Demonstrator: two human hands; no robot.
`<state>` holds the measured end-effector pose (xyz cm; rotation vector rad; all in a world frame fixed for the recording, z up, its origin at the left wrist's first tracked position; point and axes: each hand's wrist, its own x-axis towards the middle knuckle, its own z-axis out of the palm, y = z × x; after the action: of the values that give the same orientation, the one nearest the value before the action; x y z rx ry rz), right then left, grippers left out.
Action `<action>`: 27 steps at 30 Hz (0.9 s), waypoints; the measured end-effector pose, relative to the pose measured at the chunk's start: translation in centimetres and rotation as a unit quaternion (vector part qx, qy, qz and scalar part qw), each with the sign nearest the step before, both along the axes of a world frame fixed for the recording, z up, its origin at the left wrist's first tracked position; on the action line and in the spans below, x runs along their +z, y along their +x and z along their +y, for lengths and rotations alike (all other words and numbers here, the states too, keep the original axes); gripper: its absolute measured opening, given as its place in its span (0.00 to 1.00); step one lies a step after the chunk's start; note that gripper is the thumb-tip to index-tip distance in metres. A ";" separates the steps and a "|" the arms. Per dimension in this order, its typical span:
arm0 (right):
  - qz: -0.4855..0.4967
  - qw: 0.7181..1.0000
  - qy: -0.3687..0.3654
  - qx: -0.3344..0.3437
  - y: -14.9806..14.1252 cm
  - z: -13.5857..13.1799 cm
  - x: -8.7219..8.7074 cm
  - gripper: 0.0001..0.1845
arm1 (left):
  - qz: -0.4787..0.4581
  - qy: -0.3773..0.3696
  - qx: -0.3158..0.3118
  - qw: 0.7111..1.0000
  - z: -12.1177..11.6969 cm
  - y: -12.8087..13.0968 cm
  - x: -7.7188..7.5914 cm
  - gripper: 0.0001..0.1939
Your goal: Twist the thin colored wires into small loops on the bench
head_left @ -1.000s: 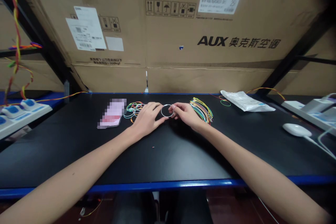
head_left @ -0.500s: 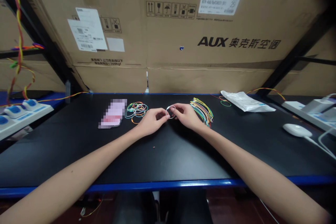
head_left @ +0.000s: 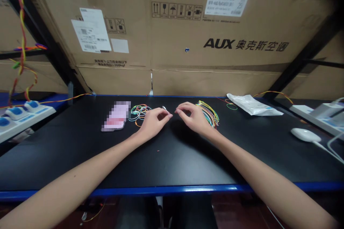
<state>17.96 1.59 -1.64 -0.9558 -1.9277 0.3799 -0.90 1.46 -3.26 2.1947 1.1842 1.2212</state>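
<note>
White wire loop (head_left: 164, 109), seen nearly edge-on, sits pinched btwn thumb & index tips of L hand (head_left: 153, 123), just far of the bench's middle. R hand (head_left: 194, 118) is loosely curled, fingertips (head_left: 177, 111) just right of the loop & not touching it, nothing visible in its grip. Both hands rest low over black bench (head_left: 80, 157) w/ blue front edge (head_left: 172, 189). Tangle of multicolour wire loops (head_left: 139, 112) lies just left of L hand, on far side; bundle of yellow, green & red wires (head_left: 209, 113) lies touching-close to R hand, on its right. Further left: pink item (head_left: 116, 115), too blurred to name. Further right: green wire loop (head_left: 231, 106), white plastic bag (head_left: 252, 105), white mouse (head_left: 305, 135). Power strip w/ blue switches (head_left: 16, 113) sits at left end. Big cardboard boxes (head_left: 215, 78) w/ AUX print stand along far edge.
</note>
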 end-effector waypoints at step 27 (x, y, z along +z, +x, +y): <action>0.099 0.972 -0.177 0.114 -1.5 -0.1 -1.5 0.11 | 0.320 0.316 0.003 0.893 -0.2 -0.3 -0.3 0.11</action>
<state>16.49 1.45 -3.14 -0.8816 -1.8209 0.9444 -1.20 1.26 -3.58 3.2645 1.0946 0.9947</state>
